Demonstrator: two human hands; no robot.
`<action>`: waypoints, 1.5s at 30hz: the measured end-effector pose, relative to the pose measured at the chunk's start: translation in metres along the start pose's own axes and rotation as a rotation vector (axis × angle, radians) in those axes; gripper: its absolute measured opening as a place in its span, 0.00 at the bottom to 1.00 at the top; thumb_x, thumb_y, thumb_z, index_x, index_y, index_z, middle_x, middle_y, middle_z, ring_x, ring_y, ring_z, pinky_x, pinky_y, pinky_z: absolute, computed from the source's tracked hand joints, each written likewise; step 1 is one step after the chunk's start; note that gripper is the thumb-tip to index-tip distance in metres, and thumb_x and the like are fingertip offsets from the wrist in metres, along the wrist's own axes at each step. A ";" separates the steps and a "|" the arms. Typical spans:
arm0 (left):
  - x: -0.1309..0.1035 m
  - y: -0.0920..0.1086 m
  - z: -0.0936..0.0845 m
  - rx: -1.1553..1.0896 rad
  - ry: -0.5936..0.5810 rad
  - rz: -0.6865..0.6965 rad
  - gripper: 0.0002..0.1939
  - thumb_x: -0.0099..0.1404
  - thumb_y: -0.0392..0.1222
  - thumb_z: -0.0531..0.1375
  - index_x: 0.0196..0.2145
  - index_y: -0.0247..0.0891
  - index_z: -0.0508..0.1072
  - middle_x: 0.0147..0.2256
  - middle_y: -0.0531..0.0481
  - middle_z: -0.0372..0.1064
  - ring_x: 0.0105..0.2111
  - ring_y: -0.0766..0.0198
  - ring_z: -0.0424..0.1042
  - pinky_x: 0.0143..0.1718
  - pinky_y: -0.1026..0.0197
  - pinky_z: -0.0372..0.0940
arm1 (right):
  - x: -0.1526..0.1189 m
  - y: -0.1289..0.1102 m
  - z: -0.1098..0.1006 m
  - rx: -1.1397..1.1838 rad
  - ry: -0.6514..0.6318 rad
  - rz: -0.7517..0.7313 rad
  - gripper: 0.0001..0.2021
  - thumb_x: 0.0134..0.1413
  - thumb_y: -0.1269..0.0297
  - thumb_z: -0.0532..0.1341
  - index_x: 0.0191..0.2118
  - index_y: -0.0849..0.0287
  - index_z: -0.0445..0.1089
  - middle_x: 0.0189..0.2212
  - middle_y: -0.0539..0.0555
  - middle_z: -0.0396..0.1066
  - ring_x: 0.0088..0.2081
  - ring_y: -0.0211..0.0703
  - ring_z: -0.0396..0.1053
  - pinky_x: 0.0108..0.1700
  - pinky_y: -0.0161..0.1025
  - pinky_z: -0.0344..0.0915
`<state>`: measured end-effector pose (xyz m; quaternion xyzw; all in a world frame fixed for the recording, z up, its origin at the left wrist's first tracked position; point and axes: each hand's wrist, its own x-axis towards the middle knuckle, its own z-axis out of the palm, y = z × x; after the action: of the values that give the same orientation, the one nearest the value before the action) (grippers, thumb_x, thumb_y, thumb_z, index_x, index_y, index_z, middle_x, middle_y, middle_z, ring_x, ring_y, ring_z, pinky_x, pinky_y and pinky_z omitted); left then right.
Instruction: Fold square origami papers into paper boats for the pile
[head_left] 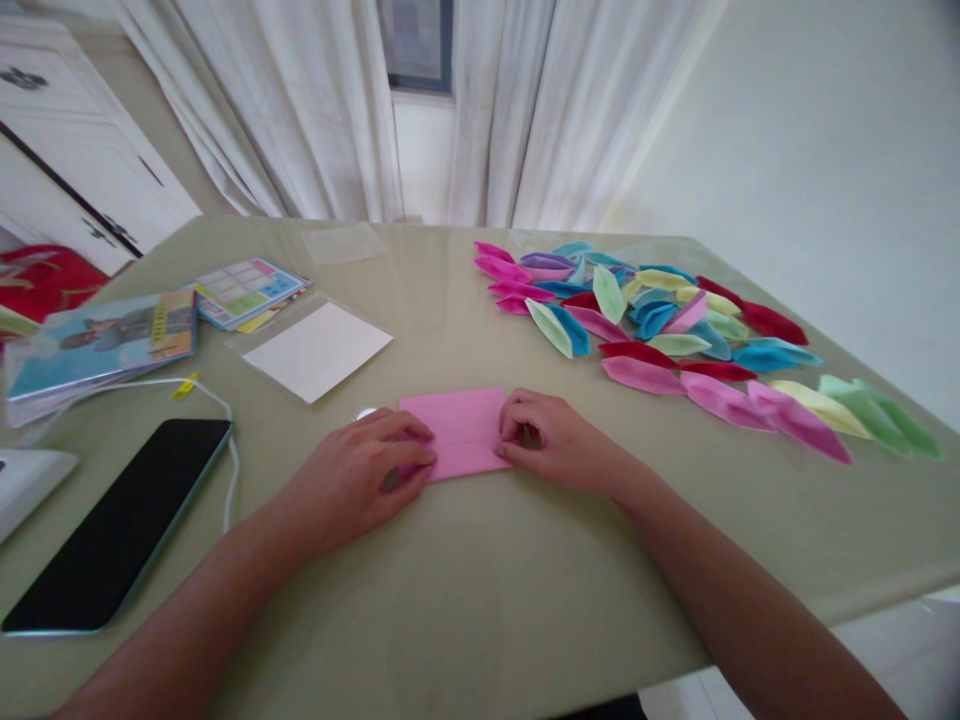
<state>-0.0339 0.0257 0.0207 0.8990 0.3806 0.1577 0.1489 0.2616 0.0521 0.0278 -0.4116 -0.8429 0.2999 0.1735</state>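
Observation:
A pink sheet of paper (466,432) lies on the table in front of me, with a crease running across it. My left hand (369,465) is closed at its left edge, thumb and fingers pinching the paper. At the opposite edge my right hand (551,438) pinches the sheet, its fingertips curled near the crease. Part of the paper's left side is hidden under my left fingers. Just behind my left hand a small white round thing (366,413) peeks out.
Many folded paper pieces (652,318) in several colours spread over the table's right side. On the left lie a black-screened phone (124,520), a white cable (231,450), booklets (112,340), a printed card (251,290) and white paper in a clear sleeve (319,350). Curtains (502,110) hang behind the table (465,600).

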 end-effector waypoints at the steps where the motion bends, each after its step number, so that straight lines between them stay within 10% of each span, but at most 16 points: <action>1: 0.000 0.000 0.000 -0.001 0.001 0.000 0.11 0.71 0.40 0.61 0.45 0.48 0.84 0.51 0.46 0.78 0.51 0.52 0.77 0.53 0.50 0.72 | 0.000 0.000 0.000 -0.002 -0.001 -0.006 0.08 0.60 0.72 0.69 0.32 0.59 0.69 0.34 0.50 0.69 0.33 0.39 0.67 0.37 0.37 0.60; 45: 0.001 0.002 -0.002 -0.019 -0.063 0.006 0.15 0.73 0.39 0.57 0.51 0.48 0.82 0.52 0.44 0.73 0.51 0.52 0.73 0.53 0.47 0.69 | -0.004 -0.008 -0.002 -0.261 0.072 0.041 0.06 0.61 0.68 0.70 0.40 0.60 0.72 0.40 0.55 0.73 0.44 0.48 0.70 0.47 0.43 0.64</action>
<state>-0.0324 0.0255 0.0239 0.9032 0.3713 0.1336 0.1689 0.2605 0.0456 0.0342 -0.4584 -0.8593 0.1765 0.1424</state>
